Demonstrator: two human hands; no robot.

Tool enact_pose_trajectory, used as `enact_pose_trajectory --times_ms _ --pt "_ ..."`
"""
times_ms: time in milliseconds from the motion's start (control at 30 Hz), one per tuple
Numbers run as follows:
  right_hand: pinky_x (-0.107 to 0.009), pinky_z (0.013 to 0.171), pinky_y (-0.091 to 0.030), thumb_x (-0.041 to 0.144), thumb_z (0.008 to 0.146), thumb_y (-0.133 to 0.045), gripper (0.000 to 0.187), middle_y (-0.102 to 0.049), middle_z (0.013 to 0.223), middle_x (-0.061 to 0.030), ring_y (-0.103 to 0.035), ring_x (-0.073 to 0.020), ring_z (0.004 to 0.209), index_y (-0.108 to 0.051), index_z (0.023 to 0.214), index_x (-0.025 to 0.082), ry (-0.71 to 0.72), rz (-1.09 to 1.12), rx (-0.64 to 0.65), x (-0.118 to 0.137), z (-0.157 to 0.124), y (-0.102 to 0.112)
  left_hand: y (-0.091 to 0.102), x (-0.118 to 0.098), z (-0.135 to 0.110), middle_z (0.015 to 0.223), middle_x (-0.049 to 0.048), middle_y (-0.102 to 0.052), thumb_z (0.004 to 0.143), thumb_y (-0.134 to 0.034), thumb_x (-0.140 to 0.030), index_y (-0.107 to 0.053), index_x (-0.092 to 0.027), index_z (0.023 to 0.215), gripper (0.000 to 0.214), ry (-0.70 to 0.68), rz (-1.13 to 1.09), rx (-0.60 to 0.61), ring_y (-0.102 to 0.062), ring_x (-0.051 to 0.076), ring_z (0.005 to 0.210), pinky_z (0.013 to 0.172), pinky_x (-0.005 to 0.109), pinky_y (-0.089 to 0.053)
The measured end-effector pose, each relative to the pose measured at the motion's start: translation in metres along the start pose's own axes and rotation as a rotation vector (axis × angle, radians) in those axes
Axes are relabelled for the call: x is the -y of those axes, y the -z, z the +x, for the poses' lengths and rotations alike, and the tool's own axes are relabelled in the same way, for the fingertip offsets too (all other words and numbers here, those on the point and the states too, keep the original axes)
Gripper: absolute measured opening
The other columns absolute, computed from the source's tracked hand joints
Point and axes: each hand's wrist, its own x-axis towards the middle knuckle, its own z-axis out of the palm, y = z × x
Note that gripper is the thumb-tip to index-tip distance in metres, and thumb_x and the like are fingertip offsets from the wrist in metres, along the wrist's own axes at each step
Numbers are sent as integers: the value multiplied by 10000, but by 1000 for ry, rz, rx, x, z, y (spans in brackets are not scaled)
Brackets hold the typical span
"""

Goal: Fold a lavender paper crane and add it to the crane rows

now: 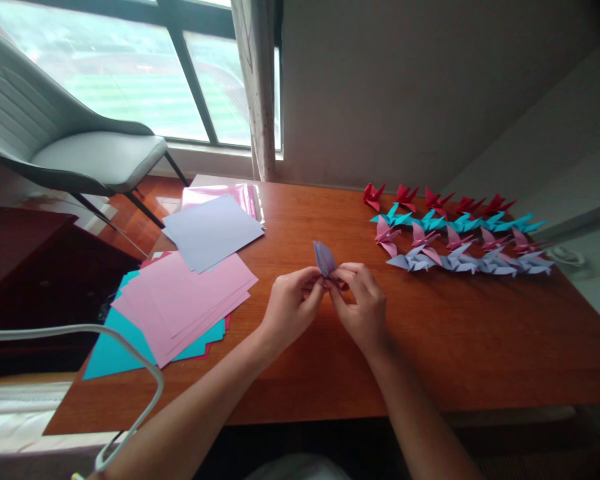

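Between my fingertips, over the middle of the table, is a small folded piece of lavender paper (324, 259). Its folded layers point up and away from me, and the lower part is hidden by my fingers. My left hand (296, 300) pinches it from the left, thumb and forefinger pressed together. From the right, my right hand (361, 301) grips the same folded paper, its fingertips touching or nearly touching those of the left. To the right stand rows of finished paper cranes: red cranes (407, 197), turquoise cranes (430, 221), pink cranes (423, 237) and lavender cranes (413, 260).
Left on the wooden table (300, 373) lie lavender sheets (217, 230), pink sheets (195, 300) and turquoise sheets (113, 353), with a shiny pink packet (225, 195) behind. A white cable (135, 357) arcs across the lower left. A chair (100, 157) stands by the window.
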Motion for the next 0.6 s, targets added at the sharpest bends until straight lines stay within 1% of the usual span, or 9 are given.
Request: enact_pose_trajectory --times_ms 133,233,367,500,600 --pt "-325 736 -549 243 935 -619 37 -655 936 -56 -636 -183 827 -653 949 243 -70 107 41 -1 3 3 2 -2 1 875 71 -774 900 -583 -267 -723 -167 862 176 22 43 -4 -720 184 751 697 254 -568" --pt "-303 696 -550 278 927 -639 40 -658 913 -40 -631 -164 775 -656 914 244 -126 186 47 -1 5 4 3 -2 1 855 65 -774 899 -604 -296 -725 -170 854 180 12 54 -6 -717 180 739 694 249 -565" --pt "-284 663 -553 294 901 -676 53 -667 906 -29 -639 -156 760 -665 906 242 -192 277 45 0 7 6 4 0 2 836 74 -761 908 -599 -309 -720 -158 873 196 13 45 -1 -711 182 736 694 253 -558" --pt "-284 668 -546 240 906 -636 38 -686 907 -30 -650 -162 787 -667 928 232 -198 274 35 -1 7 6 5 2 2 811 65 -748 914 -576 -279 -710 -159 882 183 1 86 6 -692 165 705 669 239 -532" --pt "-285 660 -529 189 882 -615 67 -685 879 -19 -629 -151 729 -656 923 222 -205 226 3 -4 5 5 4 2 2 787 49 -736 914 -541 -224 -698 -166 874 173 -45 157 22 -674 150 681 658 232 -509"
